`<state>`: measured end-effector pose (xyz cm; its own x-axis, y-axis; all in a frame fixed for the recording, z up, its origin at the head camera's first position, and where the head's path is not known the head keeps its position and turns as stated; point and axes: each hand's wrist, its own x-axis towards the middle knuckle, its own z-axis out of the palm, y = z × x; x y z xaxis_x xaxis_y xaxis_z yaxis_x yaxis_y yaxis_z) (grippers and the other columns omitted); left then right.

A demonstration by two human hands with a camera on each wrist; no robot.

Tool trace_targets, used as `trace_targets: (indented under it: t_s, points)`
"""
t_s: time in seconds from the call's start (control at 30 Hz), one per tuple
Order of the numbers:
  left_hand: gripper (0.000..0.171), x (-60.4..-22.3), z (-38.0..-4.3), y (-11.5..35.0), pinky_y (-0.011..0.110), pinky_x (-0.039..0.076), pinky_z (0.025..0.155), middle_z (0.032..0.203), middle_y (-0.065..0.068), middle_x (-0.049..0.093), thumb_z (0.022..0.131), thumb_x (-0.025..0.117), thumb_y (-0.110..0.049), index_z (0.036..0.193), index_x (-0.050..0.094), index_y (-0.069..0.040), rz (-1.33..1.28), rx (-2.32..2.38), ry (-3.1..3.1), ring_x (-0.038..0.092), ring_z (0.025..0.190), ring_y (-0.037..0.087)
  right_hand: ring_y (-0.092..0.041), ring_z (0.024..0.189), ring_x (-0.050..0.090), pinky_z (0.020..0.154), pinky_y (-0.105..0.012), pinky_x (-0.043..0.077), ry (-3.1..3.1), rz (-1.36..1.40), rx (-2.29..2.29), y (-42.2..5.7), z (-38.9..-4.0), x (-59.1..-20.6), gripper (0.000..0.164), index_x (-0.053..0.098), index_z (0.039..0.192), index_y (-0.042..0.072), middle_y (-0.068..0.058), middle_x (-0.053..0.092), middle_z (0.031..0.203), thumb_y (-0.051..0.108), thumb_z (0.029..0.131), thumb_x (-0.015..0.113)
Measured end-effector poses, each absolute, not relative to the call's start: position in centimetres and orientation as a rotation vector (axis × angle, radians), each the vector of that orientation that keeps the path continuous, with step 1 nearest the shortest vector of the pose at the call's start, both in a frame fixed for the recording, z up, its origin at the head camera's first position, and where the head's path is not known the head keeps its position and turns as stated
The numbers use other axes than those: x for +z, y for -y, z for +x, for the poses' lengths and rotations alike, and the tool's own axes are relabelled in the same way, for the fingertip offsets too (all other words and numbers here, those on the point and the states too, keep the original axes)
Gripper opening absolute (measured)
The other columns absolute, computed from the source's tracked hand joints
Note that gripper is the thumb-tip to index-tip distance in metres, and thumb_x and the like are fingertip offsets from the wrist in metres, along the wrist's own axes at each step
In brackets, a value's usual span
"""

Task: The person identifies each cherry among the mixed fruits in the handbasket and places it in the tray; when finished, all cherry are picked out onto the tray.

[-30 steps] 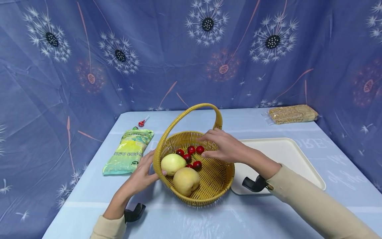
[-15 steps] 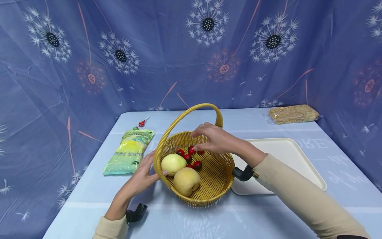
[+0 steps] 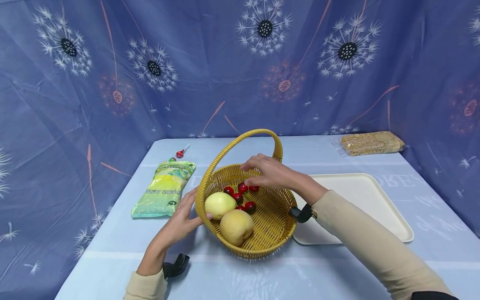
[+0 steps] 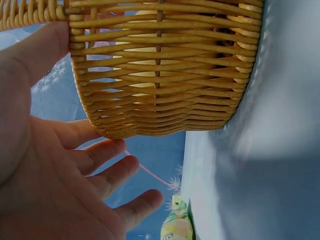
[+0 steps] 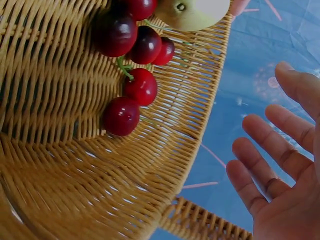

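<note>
A woven wicker basket (image 3: pixel 262 250) with an arched handle stands mid-table. My left hand (image 3: pixel 182 219) grips its left side: the thumb hooks over the rim, while spread fingers (image 4: pixel 107 150) lie along the outer wall. Inside, a pale yellow-green apple (image 3: pixel 219 206) and a peach (image 3: pixel 236 227) sit at the left, beside several dark red cherries (image 5: pixel 121 116). My right hand (image 3: pixel 268 173) hovers over the back of the basket, close above the rear cherries in the head view. In the right wrist view its fingers are apart and loosely bent, with nothing between them.
A cream tray (image 3: pixel 360 208) lies right of the basket, partly behind it. A green-yellow packet (image 3: pixel 163 189) and a red lollipop (image 3: pixel 180 153) are at the left. A wrapped grain bar block (image 3: pixel 371 143) rests at the back right, near the curtain.
My right hand has moved left and slightly up, from the basket's right rear to above the rear cherries. The left hand and the basket keep their places; the head view has shifted slightly.
</note>
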<state>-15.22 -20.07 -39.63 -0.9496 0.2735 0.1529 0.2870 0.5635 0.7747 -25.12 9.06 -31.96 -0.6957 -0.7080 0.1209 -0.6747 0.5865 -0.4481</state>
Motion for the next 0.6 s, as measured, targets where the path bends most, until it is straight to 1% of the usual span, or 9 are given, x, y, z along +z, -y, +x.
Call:
trace_targets:
  t_s: [0.17,0.47,0.6]
  points:
    - [0.074,-39.8,-15.2,20.1,0.069,0.017,0.110,0.156,0.005,0.023,0.085,0.069,-0.036,0.147,0.030,-0.030,-0.486,-1.387,2.758,0.016,0.145,0.032,-0.019,0.115,0.050,0.096,-0.041,0.046,-2.694,-1.179,-0.724,-8.8,-25.4,-32.6,0.043,0.059,0.126,0.017,-0.005,0.062,0.121,0.037,0.089,0.064]
    - [0.074,-39.9,-15.3,20.0,0.071,0.017,0.109,0.156,0.003,0.024,0.085,0.069,-0.037,0.146,0.029,-0.033,-0.472,-1.397,2.757,0.015,0.145,0.032,-0.017,0.114,0.050,0.096,-0.039,0.047,-2.695,-1.151,-0.675,-8.5,-25.6,-33.1,0.042,0.059,0.125,0.020,-0.001,0.062,0.120,0.038,0.088,0.065]
    - [0.074,-39.9,-15.2,20.0,0.071,0.016,0.109,0.156,0.002,0.023,0.084,0.069,-0.038,0.147,0.028,-0.034,-0.463,-1.403,2.759,0.014,0.146,0.031,-0.018,0.112,0.051,0.094,-0.038,0.047,-2.707,-1.187,-0.652,-8.3,-25.8,-33.3,0.041,0.060,0.125,0.018,-0.001,0.062,0.120,0.038,0.089,0.064]
